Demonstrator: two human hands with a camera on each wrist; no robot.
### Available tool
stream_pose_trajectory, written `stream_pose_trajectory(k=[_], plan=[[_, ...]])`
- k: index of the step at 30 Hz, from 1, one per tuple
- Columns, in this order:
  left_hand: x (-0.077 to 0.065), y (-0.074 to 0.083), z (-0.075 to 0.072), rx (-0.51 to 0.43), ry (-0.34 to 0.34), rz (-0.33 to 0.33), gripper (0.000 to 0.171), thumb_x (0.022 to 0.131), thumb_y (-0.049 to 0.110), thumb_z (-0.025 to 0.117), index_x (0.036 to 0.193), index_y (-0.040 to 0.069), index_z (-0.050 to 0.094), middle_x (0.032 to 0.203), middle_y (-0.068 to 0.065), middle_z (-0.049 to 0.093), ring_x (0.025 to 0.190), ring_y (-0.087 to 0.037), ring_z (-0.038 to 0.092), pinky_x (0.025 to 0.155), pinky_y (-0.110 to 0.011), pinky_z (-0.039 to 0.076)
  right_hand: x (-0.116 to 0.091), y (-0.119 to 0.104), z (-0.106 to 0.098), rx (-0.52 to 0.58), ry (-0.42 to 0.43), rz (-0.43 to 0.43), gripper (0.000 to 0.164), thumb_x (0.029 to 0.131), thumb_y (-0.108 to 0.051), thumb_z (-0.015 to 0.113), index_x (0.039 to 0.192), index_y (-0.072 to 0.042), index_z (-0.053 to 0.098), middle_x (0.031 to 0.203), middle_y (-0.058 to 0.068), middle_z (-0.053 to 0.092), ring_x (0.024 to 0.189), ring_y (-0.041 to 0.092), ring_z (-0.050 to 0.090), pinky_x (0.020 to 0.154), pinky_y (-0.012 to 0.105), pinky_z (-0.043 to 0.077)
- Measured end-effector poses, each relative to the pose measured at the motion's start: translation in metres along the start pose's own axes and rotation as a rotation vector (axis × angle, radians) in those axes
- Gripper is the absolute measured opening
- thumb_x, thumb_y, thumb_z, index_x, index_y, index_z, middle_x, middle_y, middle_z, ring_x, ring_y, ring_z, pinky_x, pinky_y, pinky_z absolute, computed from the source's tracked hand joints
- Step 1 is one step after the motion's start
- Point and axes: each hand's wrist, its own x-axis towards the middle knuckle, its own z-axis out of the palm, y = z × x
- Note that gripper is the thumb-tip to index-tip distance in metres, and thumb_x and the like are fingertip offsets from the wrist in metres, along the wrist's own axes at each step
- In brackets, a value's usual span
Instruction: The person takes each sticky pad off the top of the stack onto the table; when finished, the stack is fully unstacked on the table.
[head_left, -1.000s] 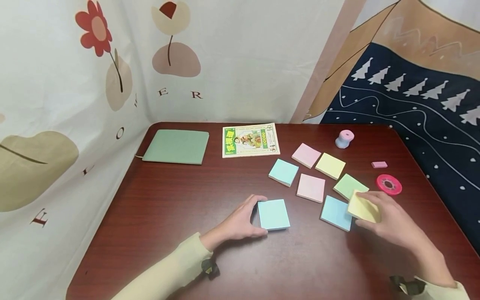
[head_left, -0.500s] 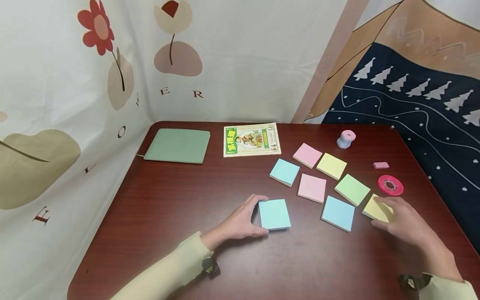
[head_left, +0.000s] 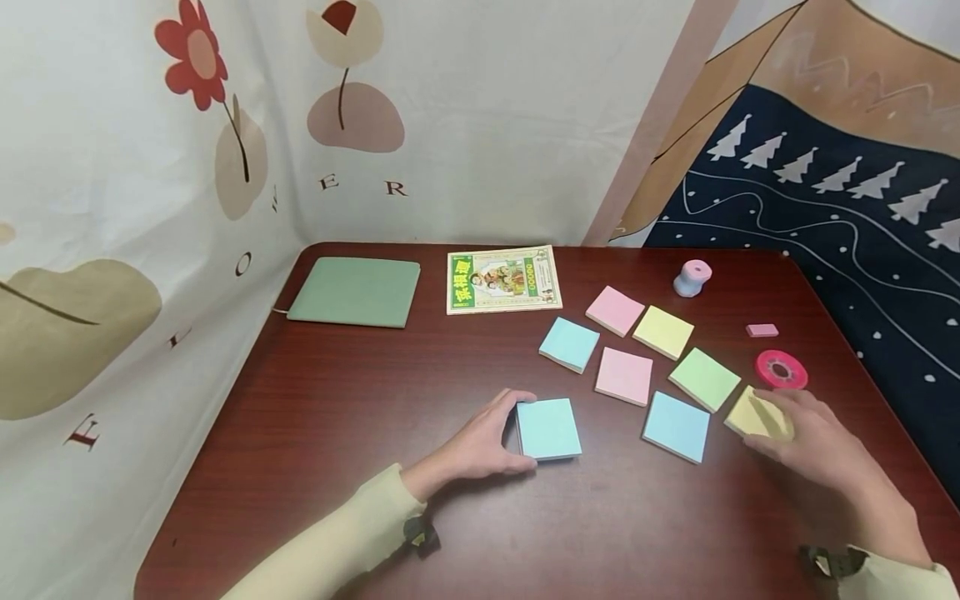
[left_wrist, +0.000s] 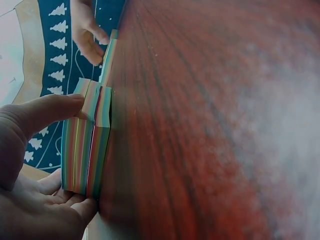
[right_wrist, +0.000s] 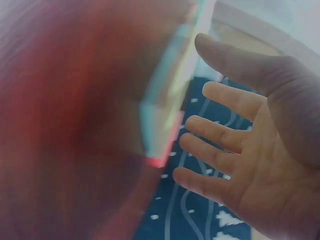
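Note:
My left hand point(head_left: 480, 437) grips a stack of sticky note pads point(head_left: 548, 429) with a light blue top, thumb on one side and fingers on the opposite side. Striped edges of the stacked pads point(left_wrist: 82, 155) show in the left wrist view. Farther right, my right hand point(head_left: 821, 442) is over a yellow sticky note pad point(head_left: 746, 414) on the table. In the right wrist view that hand point(right_wrist: 260, 145) has its fingers extended, with a gap between them and the pads. Near it lie a blue pad point(head_left: 677, 427) and a green pad point(head_left: 705, 379).
Behind are pink point(head_left: 624, 376), light blue point(head_left: 569, 344) and yellow point(head_left: 663, 332) pads, plus another pink one. A spool point(head_left: 692, 277), a small pink block point(head_left: 762, 331) and a pink ring point(head_left: 767, 367) lie right. A booklet point(head_left: 504, 279) and green notebook point(head_left: 356, 292) lie along the back.
My right hand has carried the yellow pad rightward off the blue and green pads, put it on the table and loosened from it. The left hand keeps its grip in place.

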Motion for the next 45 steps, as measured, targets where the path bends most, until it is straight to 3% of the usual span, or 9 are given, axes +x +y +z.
stream_pose_trajectory(k=[3, 7, 11, 17, 22, 27, 33, 45], plan=[[0.0, 0.0, 0.0, 0.0, 0.001, -0.001, 0.083, 0.071, 0.02, 0.087, 0.14, 0.012, 0.043, 0.13, 0.001, 0.05, 0.114, -0.015, 0.049, 0.1, -0.038, 0.04, 0.0, -0.017, -0.007, 0.003, 0.022, -0.026, 0.078, 0.079, -0.041, 0.081, 0.135, 0.003, 0.051, 0.129, 0.031, 0.042, 0.104, 0.045, 0.04, 0.065, 0.055, 0.047], [-0.001, 0.0, 0.0, -0.001, 0.002, -0.004, 0.083, 0.07, 0.02, 0.087, 0.14, 0.013, 0.043, 0.13, 0.001, 0.051, 0.113, -0.015, 0.049, 0.099, -0.037, 0.04, 0.005, -0.052, -0.008, 0.005, 0.04, -0.127, 0.07, 0.078, -0.033, 0.083, 0.133, 0.001, 0.055, 0.132, 0.029, 0.044, 0.116, 0.049, 0.04, 0.078, 0.068, 0.045], [-0.001, 0.0, 0.0, -0.013, 0.007, 0.004, 0.083, 0.07, 0.02, 0.088, 0.14, 0.012, 0.043, 0.129, 0.0, 0.051, 0.113, -0.016, 0.05, 0.099, -0.038, 0.04, 0.013, -0.099, 0.007, 0.001, 0.06, -0.282, 0.063, 0.076, -0.024, 0.085, 0.131, -0.006, 0.06, 0.132, 0.021, 0.051, 0.117, 0.041, 0.047, 0.083, 0.059, 0.049], [0.0, 0.0, 0.0, -0.016, 0.005, 0.021, 0.083, 0.069, 0.02, 0.088, 0.139, 0.011, 0.044, 0.127, 0.0, 0.052, 0.111, -0.015, 0.05, 0.098, -0.036, 0.041, 0.028, -0.16, 0.044, 0.005, 0.001, -0.53, 0.064, 0.076, -0.03, 0.085, 0.132, -0.013, 0.061, 0.137, 0.014, 0.051, 0.123, 0.03, 0.05, 0.094, 0.048, 0.046], [0.001, 0.0, -0.001, -0.015, -0.002, 0.028, 0.083, 0.07, 0.02, 0.088, 0.139, 0.011, 0.043, 0.126, 0.001, 0.051, 0.107, -0.015, 0.051, 0.094, -0.033, 0.042, 0.039, -0.19, 0.064, -0.008, -0.075, -0.617, 0.066, 0.078, -0.033, 0.082, 0.136, -0.012, 0.058, 0.143, 0.013, 0.047, 0.128, 0.028, 0.046, 0.101, 0.046, 0.042], [0.0, 0.001, -0.001, -0.013, -0.006, 0.022, 0.084, 0.07, 0.022, 0.088, 0.14, 0.011, 0.042, 0.129, 0.0, 0.05, 0.105, -0.017, 0.052, 0.089, -0.032, 0.043, 0.046, -0.203, 0.072, 0.006, -0.125, -0.639, 0.066, 0.078, -0.031, 0.083, 0.136, -0.014, 0.057, 0.141, 0.013, 0.048, 0.125, 0.028, 0.048, 0.099, 0.046, 0.042], [0.0, 0.0, 0.0, 0.009, 0.002, 0.038, 0.088, 0.068, 0.022, 0.089, 0.141, 0.011, 0.041, 0.131, -0.001, 0.049, 0.108, -0.017, 0.051, 0.092, -0.033, 0.043, 0.051, -0.208, 0.077, 0.023, -0.139, -0.665, 0.069, 0.076, -0.027, 0.084, 0.137, -0.013, 0.055, 0.136, 0.01, 0.05, 0.119, 0.025, 0.051, 0.094, 0.043, 0.046], [0.003, 0.001, 0.001, 0.072, 0.003, 0.063, 0.089, 0.065, 0.017, 0.09, 0.14, 0.009, 0.042, 0.13, -0.002, 0.049, 0.114, -0.016, 0.051, 0.099, -0.035, 0.042, 0.051, -0.202, 0.079, 0.024, -0.101, -0.67, 0.072, 0.07, -0.025, 0.088, 0.134, -0.012, 0.058, 0.128, 0.007, 0.053, 0.108, 0.019, 0.052, 0.087, 0.037, 0.049]])
